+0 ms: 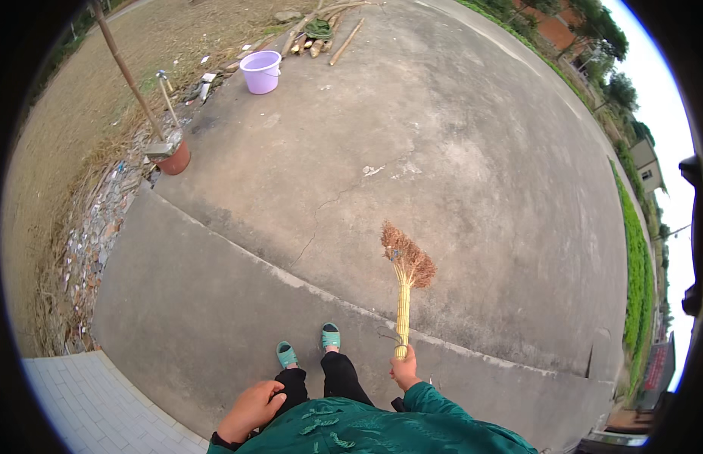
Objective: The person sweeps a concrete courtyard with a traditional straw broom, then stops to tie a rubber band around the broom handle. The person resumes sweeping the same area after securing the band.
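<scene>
My right hand (pixel 404 369) is wrapped round the lower end of the bound yellow handle of a short straw broom (pixel 403 306). The broom points away from me, its reddish-brown bristle head (pixel 409 256) spread at the far end over the concrete. A thin loop of cord or wire sticks out beside the handle, just above my grip. My left hand (pixel 253 408) hangs in front of my left thigh, loosely bent with the thumb apart, and holds nothing. Below, my feet in green slippers (pixel 287 354) stand on the near concrete strip.
A raised seam (pixel 291 278) crosses the concrete ahead of my feet. Far left are a lilac bucket (pixel 261 73), wooden poles (pixel 347 41) and a brown pot (pixel 174 160) with a pole upright in it. Rubble (pixel 113 204) lines the left edge; white tiles (pixel 101 401) lie at near left.
</scene>
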`<control>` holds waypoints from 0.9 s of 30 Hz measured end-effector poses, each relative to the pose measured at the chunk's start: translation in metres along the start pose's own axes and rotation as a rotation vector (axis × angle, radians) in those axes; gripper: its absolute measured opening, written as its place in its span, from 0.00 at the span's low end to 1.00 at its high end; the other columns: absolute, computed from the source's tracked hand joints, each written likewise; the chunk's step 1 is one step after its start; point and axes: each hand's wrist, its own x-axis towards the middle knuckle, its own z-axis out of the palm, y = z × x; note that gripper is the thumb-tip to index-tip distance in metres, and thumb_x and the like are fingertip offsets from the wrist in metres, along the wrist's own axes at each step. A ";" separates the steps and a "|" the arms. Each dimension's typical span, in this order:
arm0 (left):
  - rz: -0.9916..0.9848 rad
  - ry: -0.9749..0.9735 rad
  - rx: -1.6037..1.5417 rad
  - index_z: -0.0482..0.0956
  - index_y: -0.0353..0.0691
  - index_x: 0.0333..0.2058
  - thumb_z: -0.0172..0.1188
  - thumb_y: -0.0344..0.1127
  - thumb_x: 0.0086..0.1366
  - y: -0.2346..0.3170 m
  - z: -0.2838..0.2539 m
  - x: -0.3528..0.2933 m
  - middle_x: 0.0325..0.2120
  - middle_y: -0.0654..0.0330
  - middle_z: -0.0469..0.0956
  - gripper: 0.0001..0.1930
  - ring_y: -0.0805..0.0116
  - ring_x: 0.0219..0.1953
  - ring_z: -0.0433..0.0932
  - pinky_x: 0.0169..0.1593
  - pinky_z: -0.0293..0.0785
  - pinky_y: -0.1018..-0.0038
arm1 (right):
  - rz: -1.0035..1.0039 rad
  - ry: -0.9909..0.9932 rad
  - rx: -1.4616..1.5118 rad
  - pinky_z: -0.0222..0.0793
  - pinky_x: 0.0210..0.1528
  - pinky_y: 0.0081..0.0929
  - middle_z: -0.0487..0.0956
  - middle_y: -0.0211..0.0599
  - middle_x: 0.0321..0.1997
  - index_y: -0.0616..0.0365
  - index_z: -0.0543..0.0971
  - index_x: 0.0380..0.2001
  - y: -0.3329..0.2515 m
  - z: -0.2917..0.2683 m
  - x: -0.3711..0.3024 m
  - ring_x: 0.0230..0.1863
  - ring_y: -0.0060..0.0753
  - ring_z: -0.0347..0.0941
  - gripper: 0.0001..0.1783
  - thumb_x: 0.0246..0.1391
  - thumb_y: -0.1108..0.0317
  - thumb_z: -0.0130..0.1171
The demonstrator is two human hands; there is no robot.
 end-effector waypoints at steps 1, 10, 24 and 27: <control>0.048 -0.001 0.051 0.76 0.36 0.43 0.56 0.43 0.62 0.007 -0.005 0.003 0.40 0.49 0.78 0.17 0.53 0.41 0.78 0.45 0.74 0.65 | 0.015 0.009 -0.034 0.67 0.14 0.29 0.75 0.38 0.28 0.47 0.58 0.64 0.002 -0.007 -0.015 0.16 0.29 0.71 0.40 0.45 0.75 0.56; 0.501 -0.218 0.393 0.75 0.38 0.46 0.56 0.41 0.64 0.005 -0.042 0.049 0.39 0.46 0.79 0.16 0.51 0.42 0.78 0.46 0.74 0.62 | -0.142 0.154 -0.032 0.74 0.32 0.41 0.79 0.53 0.34 0.51 0.56 0.64 0.042 -0.043 -0.118 0.30 0.49 0.78 0.41 0.44 0.67 0.56; 0.679 -0.639 0.785 0.76 0.37 0.46 0.57 0.43 0.61 0.096 0.020 0.011 0.42 0.49 0.79 0.19 0.54 0.43 0.79 0.47 0.74 0.64 | 0.061 0.353 -0.011 0.69 0.46 0.47 0.77 0.61 0.43 0.56 0.59 0.63 0.301 -0.013 -0.296 0.45 0.60 0.74 0.41 0.42 0.66 0.57; 0.736 -0.687 0.837 0.77 0.39 0.46 0.57 0.45 0.61 0.109 0.049 -0.009 0.42 0.49 0.78 0.19 0.52 0.44 0.78 0.47 0.74 0.63 | 0.133 0.408 0.016 0.70 0.46 0.47 0.77 0.60 0.43 0.57 0.61 0.61 0.364 -0.003 -0.323 0.45 0.61 0.74 0.40 0.41 0.66 0.58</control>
